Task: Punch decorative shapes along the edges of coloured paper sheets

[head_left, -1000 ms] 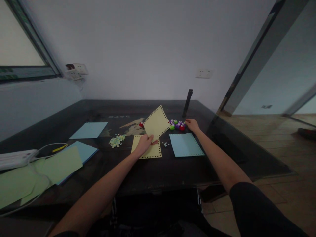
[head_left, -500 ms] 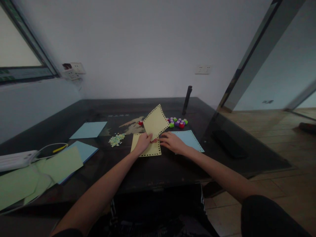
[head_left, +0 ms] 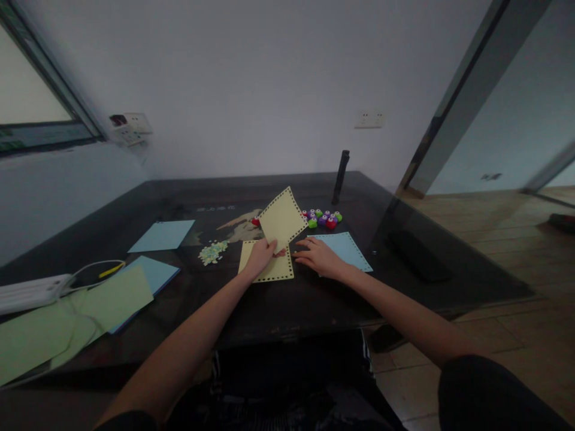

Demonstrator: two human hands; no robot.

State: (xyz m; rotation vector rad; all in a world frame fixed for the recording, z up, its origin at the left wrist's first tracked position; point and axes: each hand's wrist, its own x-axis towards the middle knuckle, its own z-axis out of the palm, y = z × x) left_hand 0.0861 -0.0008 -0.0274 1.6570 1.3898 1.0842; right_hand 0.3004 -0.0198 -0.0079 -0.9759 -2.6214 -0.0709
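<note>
A pale yellow paper sheet (head_left: 283,218), punched with small holes along its edges, is held up at a tilt by its lower corner. My left hand (head_left: 262,256) pinches that corner above a second punched yellow sheet (head_left: 275,272) lying flat. Just right of the sheets, my right hand (head_left: 320,257) has its fingers spread apart, partly over a light blue punched sheet (head_left: 353,254). A tiny pale bit shows beside its fingertips; whether they touch it is unclear. Left of my left hand lies a pile of small paper cut-outs (head_left: 212,252).
Several red, purple and green pieces with white round tops (head_left: 322,219) sit behind the sheets. A black upright stick (head_left: 341,178) stands farther back. On the left are blue paper (head_left: 162,236), green sheets (head_left: 121,296) and a white power strip (head_left: 33,293). A dark case (head_left: 417,257) lies right.
My right hand has shifted slightly right, away from the raised sheet, and its fingers look more spread. My left hand keeps its hold on the yellow sheet.
</note>
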